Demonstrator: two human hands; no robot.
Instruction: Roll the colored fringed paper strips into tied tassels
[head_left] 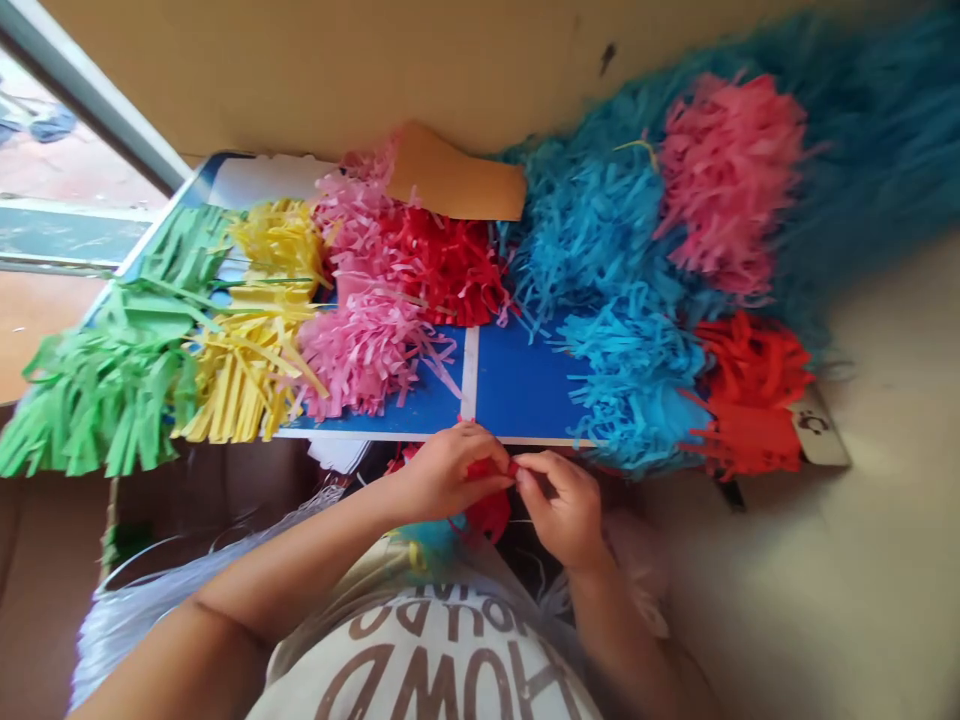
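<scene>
Both hands meet at the table's near edge, above my lap. My left hand [446, 475] is closed, with fingers pinching a piece of red paper [489, 512], part of which hangs below the fingers. The thumb and forefinger of my right hand [566, 505] pinch the same red paper at its tip. My fingers cover much of it, so its full shape is hidden. Beyond my hands, on the blue table [521, 395], lie fringed paper bunches: pink [367, 345], red [450, 260], yellow [247, 370] and green [112, 390].
A big heap of blue fringed paper [600, 220] fills the right side, with a pink bunch [735, 180] on top and orange-red bunches [754, 435] beside it. A tan sheet [457, 175] leans near the wall. Pale plastic strands [150, 620] hang at lower left.
</scene>
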